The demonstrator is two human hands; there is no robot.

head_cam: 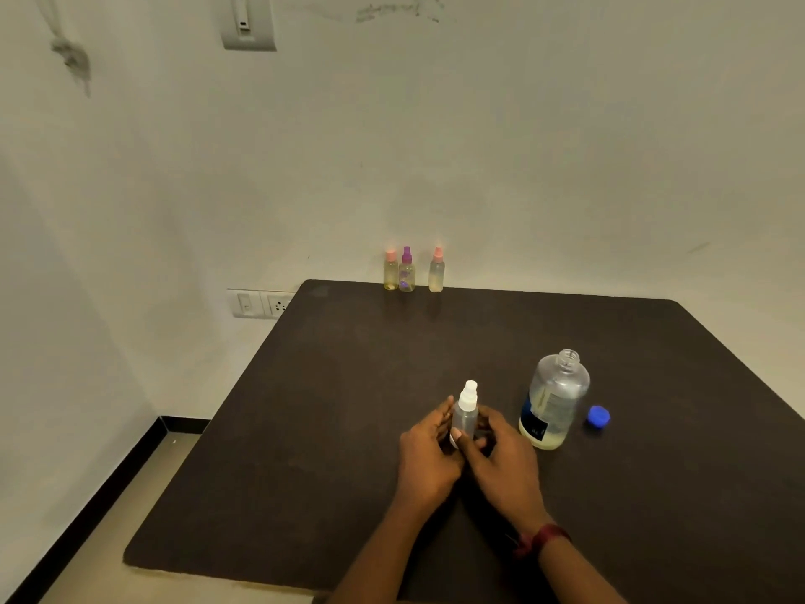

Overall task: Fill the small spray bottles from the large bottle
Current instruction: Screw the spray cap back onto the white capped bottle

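Your left hand (429, 451) and right hand (501, 457) both clasp the upright small spray bottle (466, 414) (cap on), while the open large bottle (553, 403) stands at 3 o'clock, nearer your right.

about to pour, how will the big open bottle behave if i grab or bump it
The large bottle probably lifts light: only a shallow yellowish layer shows at its base. Tall and mostly empty, it may tip if pushed high up. Its neck is open, the blue cap lying beside it, so a tip would likely spill.
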